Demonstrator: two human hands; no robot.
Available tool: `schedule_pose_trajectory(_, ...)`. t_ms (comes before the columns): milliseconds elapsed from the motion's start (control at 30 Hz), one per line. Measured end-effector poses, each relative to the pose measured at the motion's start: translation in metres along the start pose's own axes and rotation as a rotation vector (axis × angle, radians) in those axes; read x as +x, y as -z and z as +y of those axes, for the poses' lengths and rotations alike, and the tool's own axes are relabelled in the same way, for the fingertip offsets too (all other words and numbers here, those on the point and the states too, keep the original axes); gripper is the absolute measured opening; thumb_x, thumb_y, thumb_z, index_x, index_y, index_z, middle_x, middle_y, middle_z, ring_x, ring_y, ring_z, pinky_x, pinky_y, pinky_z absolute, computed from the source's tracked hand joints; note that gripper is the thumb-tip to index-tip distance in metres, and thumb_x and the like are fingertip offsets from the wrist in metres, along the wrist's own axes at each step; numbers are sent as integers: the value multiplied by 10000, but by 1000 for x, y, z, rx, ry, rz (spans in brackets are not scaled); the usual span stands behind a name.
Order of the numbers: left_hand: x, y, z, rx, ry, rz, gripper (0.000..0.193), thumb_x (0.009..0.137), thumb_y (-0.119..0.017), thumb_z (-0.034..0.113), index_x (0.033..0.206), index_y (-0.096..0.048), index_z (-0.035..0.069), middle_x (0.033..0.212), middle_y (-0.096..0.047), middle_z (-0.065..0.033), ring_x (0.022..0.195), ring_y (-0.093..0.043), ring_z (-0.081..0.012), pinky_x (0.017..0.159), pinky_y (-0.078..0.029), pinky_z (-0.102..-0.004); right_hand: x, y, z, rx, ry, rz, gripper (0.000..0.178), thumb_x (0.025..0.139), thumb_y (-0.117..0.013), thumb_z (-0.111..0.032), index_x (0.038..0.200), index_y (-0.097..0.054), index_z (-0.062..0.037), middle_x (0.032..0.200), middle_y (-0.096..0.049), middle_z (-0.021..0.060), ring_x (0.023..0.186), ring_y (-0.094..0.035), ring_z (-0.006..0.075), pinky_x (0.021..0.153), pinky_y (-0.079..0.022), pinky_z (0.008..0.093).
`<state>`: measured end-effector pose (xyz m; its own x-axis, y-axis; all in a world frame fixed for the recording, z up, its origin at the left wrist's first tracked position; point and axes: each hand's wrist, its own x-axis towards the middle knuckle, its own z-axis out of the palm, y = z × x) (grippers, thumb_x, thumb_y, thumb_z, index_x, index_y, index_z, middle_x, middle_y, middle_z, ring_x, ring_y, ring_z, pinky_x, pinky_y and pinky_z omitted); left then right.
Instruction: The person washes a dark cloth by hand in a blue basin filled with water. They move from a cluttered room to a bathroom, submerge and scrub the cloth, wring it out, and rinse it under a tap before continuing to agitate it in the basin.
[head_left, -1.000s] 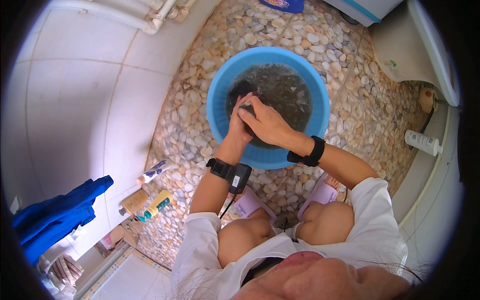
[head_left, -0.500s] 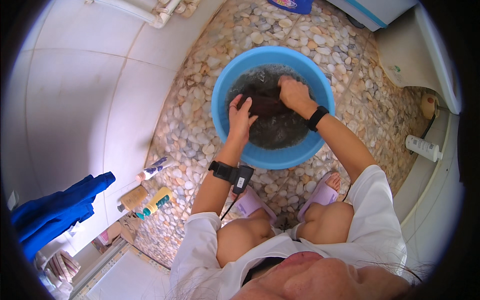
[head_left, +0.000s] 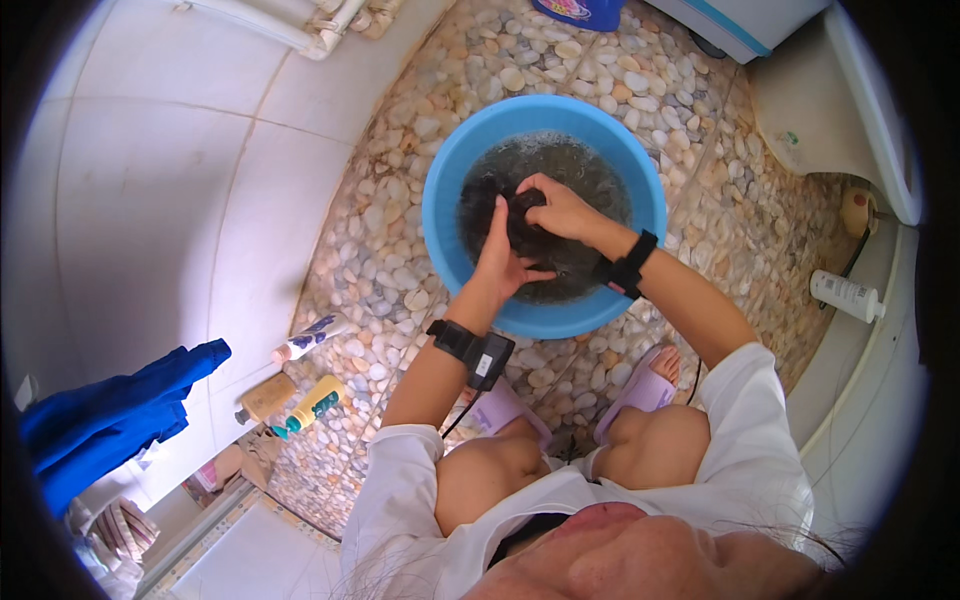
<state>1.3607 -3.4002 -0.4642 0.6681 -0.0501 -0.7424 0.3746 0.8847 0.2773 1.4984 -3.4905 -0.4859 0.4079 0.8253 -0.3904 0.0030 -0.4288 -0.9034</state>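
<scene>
A round blue basin (head_left: 445,215) of dark, murky water with some foam stands on the floor in front of me. Both of my hands are inside it, close together. Bunched between them is a dark cloth (head_left: 522,222), partly lost against the water. My right hand (head_left: 560,212) has its fingers curled and grips the cloth from the right. On the cloth's near left side, my left hand (head_left: 502,265) is spread, its thumb apart from the fingers. The cloth's lower part is hidden under the water.
Several bottles lie at the left wall, among them a yellow bottle (head_left: 320,400). Blue clothing (head_left: 120,410) hangs at the left. A white bottle (head_left: 845,295) lies at the right. My slippers (head_left: 640,390) are just behind the basin on the pebble-patterned floor (head_left: 390,245).
My right hand has moved left and nearer to me, toward my left hand. The left hand has turned and spread. The dark cloth, stretched between them before, is now bunched.
</scene>
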Motion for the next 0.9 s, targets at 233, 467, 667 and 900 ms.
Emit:
schedule_pose_trajectory(233,22,14,17,-220,-275,-85,325,954,-495,401,1004,-604,99,941,-645,-71,916,-639,-226,796,-531,-388,-45,-29,-75,31,175,64,351,891,-622,-249,1146,-541,-22,1054,-648,157,969,-627,259,838,-483,370)
schedule_pose_trajectory(467,8,-11,-4,-19,-233,245,288,954,-460,278,1122,-568,71,1064,-633,-87,965,-634,-221,793,-532,-385,-24,-12,-53,-596,89,248,336,883,-460,-315,866,-707,-87,827,-668,228,777,-634,427,728,-494,520)
schedule_pose_trajectory(667,29,12,-17,898,-877,317,371,865,-609,218,1148,-547,-13,1012,-595,-140,911,-600,-312,820,-469,-402,4,23,-18,-821,-188,100,427,907,-473,-367,910,-718,-17,978,-682,214,960,-635,403,879,-474,473)
schedule_pose_trajectory(900,14,7,-27,652,-278,170,592,846,-659,313,1317,-454,20,1257,-524,-143,1128,-517,-256,938,-438,-393,26,27,-9,-453,-211,-141,748,721,-773,-295,1339,-440,-37,1228,-570,269,1183,-532,390,974,-438,420)
